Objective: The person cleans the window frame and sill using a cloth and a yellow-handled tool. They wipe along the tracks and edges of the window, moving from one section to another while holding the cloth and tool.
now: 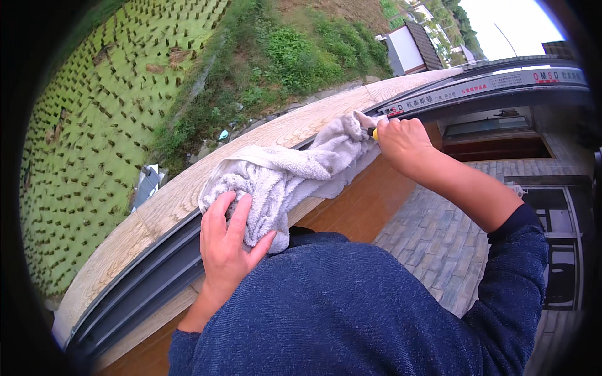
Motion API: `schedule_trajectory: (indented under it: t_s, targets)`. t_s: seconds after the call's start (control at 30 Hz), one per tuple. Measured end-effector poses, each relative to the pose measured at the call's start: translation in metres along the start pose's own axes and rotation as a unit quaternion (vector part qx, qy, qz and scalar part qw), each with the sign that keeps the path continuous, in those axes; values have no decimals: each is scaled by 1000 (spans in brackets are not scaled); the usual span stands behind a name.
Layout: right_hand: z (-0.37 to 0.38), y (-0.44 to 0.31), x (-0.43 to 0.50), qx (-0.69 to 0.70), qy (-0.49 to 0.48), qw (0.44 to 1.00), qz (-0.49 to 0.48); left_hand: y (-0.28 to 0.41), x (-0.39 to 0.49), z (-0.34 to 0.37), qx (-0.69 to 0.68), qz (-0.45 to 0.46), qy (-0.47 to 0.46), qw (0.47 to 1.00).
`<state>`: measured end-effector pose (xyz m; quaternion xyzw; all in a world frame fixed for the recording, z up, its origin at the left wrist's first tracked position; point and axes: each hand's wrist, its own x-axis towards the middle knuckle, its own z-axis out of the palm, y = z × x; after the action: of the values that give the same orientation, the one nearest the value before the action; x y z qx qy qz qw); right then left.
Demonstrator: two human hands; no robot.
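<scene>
A crumpled, greyish-white terry towel point(263, 174) lies along the dark metal window track point(146, 275), with stained patches on it. My left hand point(230, 244) grasps the bunched near end, fingers spread over the folds and thumb on the near side. Farther along, my right hand point(404, 141) is closed around a tool with a yellow and black handle point(374, 133), beside the towel's far end. The rest of that tool is hidden by my fist and the cloth, so its kind cannot be told.
A pale, wood-patterned tile sill point(183, 197) borders the track outside, above a drop to a green flooded field point(94, 141) with stubble. A grey window frame rail point(470, 89) bearing printed film runs to the right. Inside lie brown wall tiles point(357, 197) and a grey tiled floor point(437, 235).
</scene>
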<state>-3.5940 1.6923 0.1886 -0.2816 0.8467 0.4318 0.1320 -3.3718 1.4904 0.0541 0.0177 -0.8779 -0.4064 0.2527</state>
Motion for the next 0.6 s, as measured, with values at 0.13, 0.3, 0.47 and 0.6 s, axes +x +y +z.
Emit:
schedule_trajectory:
  t_s: [0.13,0.3,0.47,0.6]
  targets:
    - [-33,-53,-41,45,124,984,-117,2,-10,-6,44,-28,14,999]
    - [-38,-129,-39,283,205,890,-292,12,-21,-25,64,-99,26,993]
    - [-58,-192,-19,483,145,746,-435,-17,-58,-111,-65,-189,56,978]
    - [-37,-158,-16,522,165,706,-449,-11,-61,-141,-162,-251,68,952]
